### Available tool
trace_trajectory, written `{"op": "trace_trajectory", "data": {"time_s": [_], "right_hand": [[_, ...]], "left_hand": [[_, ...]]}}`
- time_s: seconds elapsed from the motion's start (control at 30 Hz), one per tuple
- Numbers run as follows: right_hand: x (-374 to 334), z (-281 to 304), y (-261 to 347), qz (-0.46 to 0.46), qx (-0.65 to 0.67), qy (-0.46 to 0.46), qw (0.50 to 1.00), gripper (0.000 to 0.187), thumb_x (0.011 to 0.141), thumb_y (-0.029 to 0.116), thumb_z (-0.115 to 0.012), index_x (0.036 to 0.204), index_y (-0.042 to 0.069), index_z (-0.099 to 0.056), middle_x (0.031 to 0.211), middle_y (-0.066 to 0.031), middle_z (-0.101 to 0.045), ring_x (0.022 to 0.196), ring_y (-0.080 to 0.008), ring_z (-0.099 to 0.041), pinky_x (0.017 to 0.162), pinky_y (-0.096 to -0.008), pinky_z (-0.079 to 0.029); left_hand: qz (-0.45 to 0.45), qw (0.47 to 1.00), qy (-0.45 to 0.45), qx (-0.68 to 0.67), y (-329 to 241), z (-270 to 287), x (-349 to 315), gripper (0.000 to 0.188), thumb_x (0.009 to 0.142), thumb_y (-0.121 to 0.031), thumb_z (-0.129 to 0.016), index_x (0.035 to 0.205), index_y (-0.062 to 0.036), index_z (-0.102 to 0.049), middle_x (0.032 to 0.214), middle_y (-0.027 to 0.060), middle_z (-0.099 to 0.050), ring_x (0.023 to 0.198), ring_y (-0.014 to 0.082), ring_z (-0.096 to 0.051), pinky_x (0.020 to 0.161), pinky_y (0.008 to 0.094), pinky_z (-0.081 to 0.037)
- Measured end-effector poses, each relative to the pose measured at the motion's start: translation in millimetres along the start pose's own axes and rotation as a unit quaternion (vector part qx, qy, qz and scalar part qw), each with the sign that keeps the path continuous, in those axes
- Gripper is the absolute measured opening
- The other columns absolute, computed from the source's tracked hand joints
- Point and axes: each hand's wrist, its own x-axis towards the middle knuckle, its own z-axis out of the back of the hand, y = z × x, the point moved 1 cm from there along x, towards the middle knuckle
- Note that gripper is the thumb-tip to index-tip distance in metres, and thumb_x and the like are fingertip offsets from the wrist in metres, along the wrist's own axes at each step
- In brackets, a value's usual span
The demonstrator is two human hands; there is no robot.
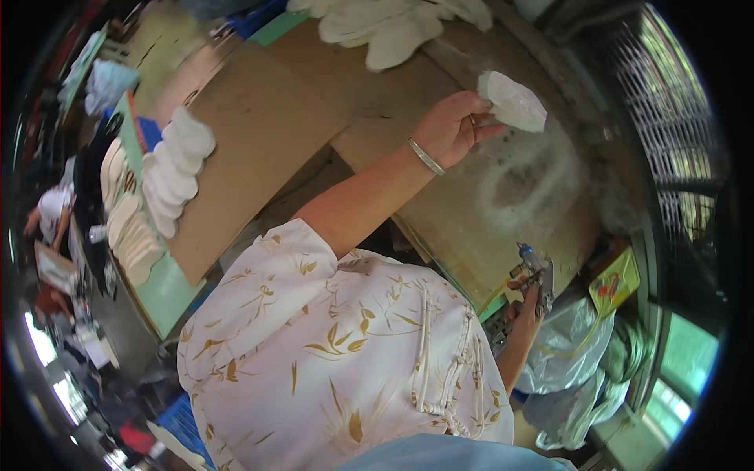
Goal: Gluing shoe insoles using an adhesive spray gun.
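Observation:
My left hand [457, 127], with a bracelet at the wrist, pinches the edge of a white insole-like piece [514, 102] and holds it up over the far right of the board. A spray gun [538, 276] with a blue tip is gripped in my right hand [525, 308], lower right, apart from the white piece. A yellow hose [495, 297] shows beside the gun. Below the raised piece, the brown board [440, 212] carries a whitish, ring-like patch of residue [518, 184]. How the fingers sit on the trigger is too small to tell.
White insoles [385, 31] are heaped at the far edge. More insoles [177, 169] lie in overlapping rows at the left, by a green table edge [169, 302]. A yellow tray [614, 282] and plastic bags [569, 345] stand right of my right hand. People are in the left background.

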Motion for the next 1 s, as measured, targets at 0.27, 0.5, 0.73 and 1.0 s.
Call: {"op": "trace_trajectory", "data": {"time_s": [0.27, 0.5, 0.73, 1.0], "right_hand": [[12.9, -55.6, 10.2, -0.007, -0.082, 0.11, 0.99, 0.034, 0.088, 0.034, -0.045, 0.102, 0.004, -0.052, 0.082, -0.0053, -0.059, 0.037, -0.0052, -0.033, 0.034, -0.0195, -0.027], [10.0, -139.9, 36.5, 0.003, -0.118, 0.135, 0.984, 0.03, 0.088, 0.031, -0.046, 0.101, 0.006, -0.054, 0.078, -0.0026, -0.059, 0.038, -0.0039, -0.034, 0.034, -0.0193, -0.028], [2.6, -210.6, 55.1, -0.027, -0.146, 0.118, 0.982, 0.024, 0.088, 0.026, -0.046, 0.098, 0.006, -0.053, 0.077, -0.0017, -0.056, 0.038, -0.0038, -0.034, 0.035, -0.0198, -0.028], [8.8, -241.5, 57.9, -0.032, -0.177, 0.133, 0.975, 0.023, 0.088, 0.025, -0.046, 0.097, 0.006, -0.054, 0.076, -0.0018, -0.057, 0.039, -0.0036, -0.034, 0.035, -0.0196, -0.027]], "left_hand": [[-0.256, 0.948, -0.142, 0.123, -199.9, 46.7, -79.2, 0.014, 0.08, -0.008, -0.051, 0.092, -0.0009, -0.054, 0.087, 0.0053, -0.055, 0.084, 0.0185, -0.053, 0.087, 0.0402, -0.045], [-0.34, 0.88, -0.279, 0.181, -404.4, 180.4, -99.9, 0.011, 0.079, -0.005, -0.052, 0.089, -0.0002, -0.054, 0.086, 0.0098, -0.059, 0.085, 0.0214, -0.056, 0.081, 0.0404, -0.048], [-0.438, 0.805, -0.343, 0.205, -530.7, 260.3, -122.2, 0.009, 0.077, -0.002, -0.052, 0.086, -0.0003, -0.052, 0.084, 0.009, -0.057, 0.08, 0.0195, -0.056, 0.078, 0.0398, -0.05], [-0.451, 0.755, -0.456, 0.137, -428.7, 342.1, -191.9, 0.006, 0.076, 0.0, -0.052, 0.081, -0.0027, -0.051, 0.075, 0.0062, -0.056, 0.072, 0.0177, -0.056, 0.073, 0.0332, -0.049]]}}
